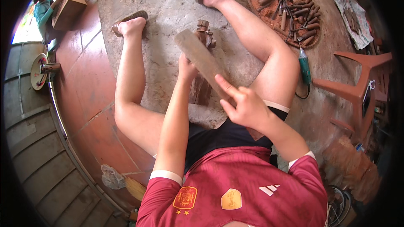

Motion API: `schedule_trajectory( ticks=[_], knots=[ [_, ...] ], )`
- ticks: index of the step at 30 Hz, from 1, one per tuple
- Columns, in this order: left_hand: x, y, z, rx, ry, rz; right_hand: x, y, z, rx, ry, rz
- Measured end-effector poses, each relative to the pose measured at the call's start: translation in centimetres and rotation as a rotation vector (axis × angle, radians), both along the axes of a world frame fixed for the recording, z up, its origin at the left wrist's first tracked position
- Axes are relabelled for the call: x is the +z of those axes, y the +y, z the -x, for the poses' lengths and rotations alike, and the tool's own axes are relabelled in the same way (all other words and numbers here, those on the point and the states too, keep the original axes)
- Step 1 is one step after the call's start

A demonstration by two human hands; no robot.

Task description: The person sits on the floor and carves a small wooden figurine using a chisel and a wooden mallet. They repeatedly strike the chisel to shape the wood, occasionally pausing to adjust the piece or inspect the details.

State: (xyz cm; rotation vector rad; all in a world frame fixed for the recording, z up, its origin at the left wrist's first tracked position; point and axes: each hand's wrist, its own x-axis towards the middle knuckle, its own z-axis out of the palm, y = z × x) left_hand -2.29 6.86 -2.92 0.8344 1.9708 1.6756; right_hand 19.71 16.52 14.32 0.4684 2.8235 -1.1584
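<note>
Flat grey bar [197,50] held slantwise above the floor [162,67], between the person's legs, far end to the left, near end to the right; right hand [245,106] closed around its near part, index finger laid forward along it; left hand [187,68] beneath the far part, fingers mostly hidden, so cannot tell how far closed or on what; dark block [199,89] below the bar; metal fitting [203,27] beyond it; green corded tool [304,70] right, near a brown stool [357,87].
</note>
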Motion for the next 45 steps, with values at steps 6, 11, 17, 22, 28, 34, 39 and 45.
schedule_trajectory(
  ticks=[6,11,17,22,28,34,39,45],
  knots=[
    [2.9,1.4,-1.4,0.052,-0.143,-0.127,-2.8,-0.3,-1.0,-0.070,0.573,0.025],
    [1.5,1.6,-1.2,0.136,0.147,-0.042,-1.5,1.4,-1.4,-0.035,0.179,0.119],
    [3.0,2.0,-2.5,0.057,0.133,0.139,-1.1,2.2,-3.7,-0.208,0.517,0.147],
    [3.5,1.6,-4.6,-0.001,0.351,0.016,-3.7,1.3,-4.7,-0.293,0.480,0.335],
    [2.2,-1.6,-5.7,0.362,-0.103,-0.234,-7.6,0.2,-4.6,-0.468,0.286,0.687],
    [6.1,-2.5,-3.7,0.477,-0.485,-0.671,-11.3,0.4,-3.2,-0.409,0.329,0.628],
    [6.3,-3.2,-2.7,0.423,-0.426,-0.636,-11.5,0.6,-3.1,-0.463,0.272,0.763],
    [4.6,-1.9,-2.4,0.286,-0.395,-0.495,-11.8,1.2,-2.8,-0.511,0.211,0.876]
  ],
)
